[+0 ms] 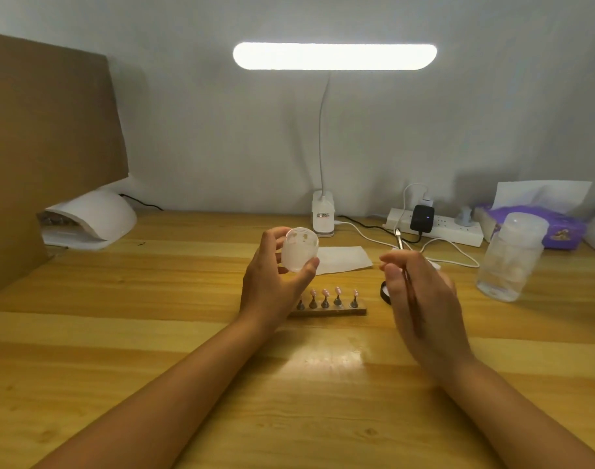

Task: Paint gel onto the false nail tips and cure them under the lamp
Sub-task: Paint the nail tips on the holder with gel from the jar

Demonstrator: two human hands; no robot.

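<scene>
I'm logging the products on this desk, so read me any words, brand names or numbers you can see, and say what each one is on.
No text here can be read.
Label on the desk lamp base: red and dark print, too blurred to read.
Purple tissue pack: printed design, too small and blurred to read.
Frosted jar: no lettering visible.
</scene>
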